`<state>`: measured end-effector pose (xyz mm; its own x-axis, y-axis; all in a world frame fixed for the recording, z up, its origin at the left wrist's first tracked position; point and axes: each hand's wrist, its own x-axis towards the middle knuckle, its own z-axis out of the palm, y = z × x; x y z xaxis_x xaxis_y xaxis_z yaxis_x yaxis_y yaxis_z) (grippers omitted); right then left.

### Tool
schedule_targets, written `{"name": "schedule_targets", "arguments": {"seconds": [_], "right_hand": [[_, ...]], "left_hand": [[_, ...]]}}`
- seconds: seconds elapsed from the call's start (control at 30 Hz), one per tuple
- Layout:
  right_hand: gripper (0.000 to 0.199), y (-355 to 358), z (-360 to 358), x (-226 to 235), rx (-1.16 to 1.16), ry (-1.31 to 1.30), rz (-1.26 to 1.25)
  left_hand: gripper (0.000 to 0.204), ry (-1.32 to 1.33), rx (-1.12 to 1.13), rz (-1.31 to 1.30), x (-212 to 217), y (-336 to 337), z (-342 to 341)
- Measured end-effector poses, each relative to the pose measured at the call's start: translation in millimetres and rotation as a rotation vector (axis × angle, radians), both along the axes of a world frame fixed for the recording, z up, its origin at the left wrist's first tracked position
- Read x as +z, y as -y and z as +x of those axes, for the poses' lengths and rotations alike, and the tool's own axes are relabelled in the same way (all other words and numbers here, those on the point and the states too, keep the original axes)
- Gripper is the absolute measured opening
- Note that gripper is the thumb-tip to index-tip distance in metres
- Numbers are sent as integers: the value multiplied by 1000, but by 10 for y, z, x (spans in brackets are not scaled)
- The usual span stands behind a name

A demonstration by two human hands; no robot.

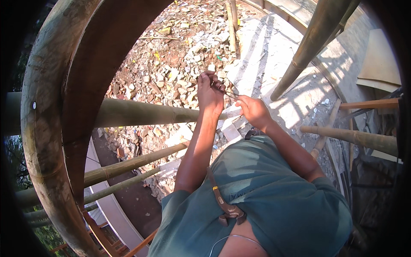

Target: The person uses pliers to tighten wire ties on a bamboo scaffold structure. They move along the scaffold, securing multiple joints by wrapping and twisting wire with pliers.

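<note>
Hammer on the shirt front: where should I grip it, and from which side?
Likely by its slim handle, forward of the yellow band, fingers coming from the front and the wearer's left: that free end points forward and leans left over the green T-shirt, while the bulky head sits at the shirt's neckline, perhaps hooked.

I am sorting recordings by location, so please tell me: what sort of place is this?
Probably a construction site: bamboo poles cross the view, broken rubble lies below, and a hammer rests against the person's shirt.
</note>
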<state>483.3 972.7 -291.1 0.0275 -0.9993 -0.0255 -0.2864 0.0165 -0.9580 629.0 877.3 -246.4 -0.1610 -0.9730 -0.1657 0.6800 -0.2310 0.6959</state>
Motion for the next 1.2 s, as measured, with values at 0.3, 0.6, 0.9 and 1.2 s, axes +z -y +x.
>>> {"name": "schedule_targets", "arguments": {"seconds": [0.3, 0.6, 0.9, 1.2], "right_hand": [[22, -16, -130, -82, -169, -268, -365], [20, 97, -652, 20, -256, 850, 90], [17, 27, -711, 100, -255, 1002, -203], [13, -8, -604, 382, -37, 420, -315]], "left_hand": [[34, -179, 240, 296, -14, 65, -109], [47, -228, 296, 258, -101, 44, -198], [49, -285, 391, 276, -18, 62, -431], [48, -239, 399, 118, 67, 60, -385]]}}
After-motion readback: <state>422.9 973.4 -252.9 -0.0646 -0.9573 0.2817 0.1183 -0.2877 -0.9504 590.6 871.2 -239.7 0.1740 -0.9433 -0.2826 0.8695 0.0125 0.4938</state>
